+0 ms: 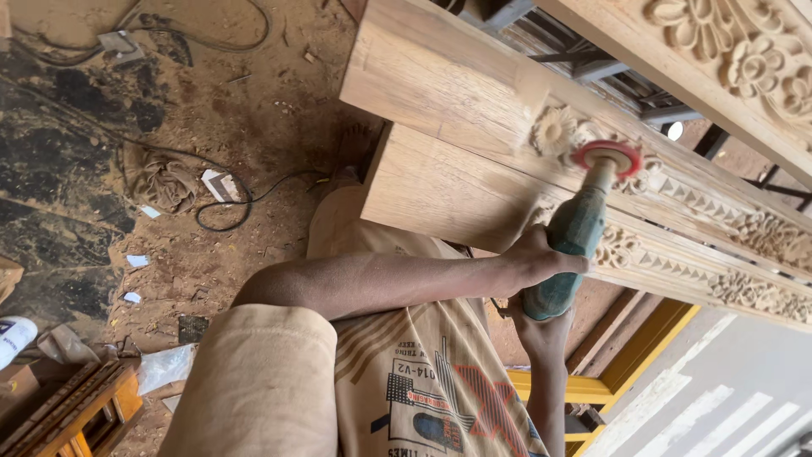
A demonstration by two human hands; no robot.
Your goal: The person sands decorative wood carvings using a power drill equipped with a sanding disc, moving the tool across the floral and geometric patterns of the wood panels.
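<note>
— Green-bodied rotary sander [568, 245], red disc [607, 157] pressed against the carved wooden frame [677, 211], just beside a flower carving [556, 129]. Grip?

— Left hand [534, 258] wrapped tight around the tool body; right hand [541, 326] cups its butt end from below, fingers largely hidden.

— Risks?

— In my judgement, a tilted disc could gouge the raised petals or flatten the fine border. The disc could also snag in a recess and kick the tool sideways.

— Surroundings?

— A black cable [228, 203] loops across the dusty floor [211, 101] near the bare foot [355, 144]; a possible trip or snag.
</note>
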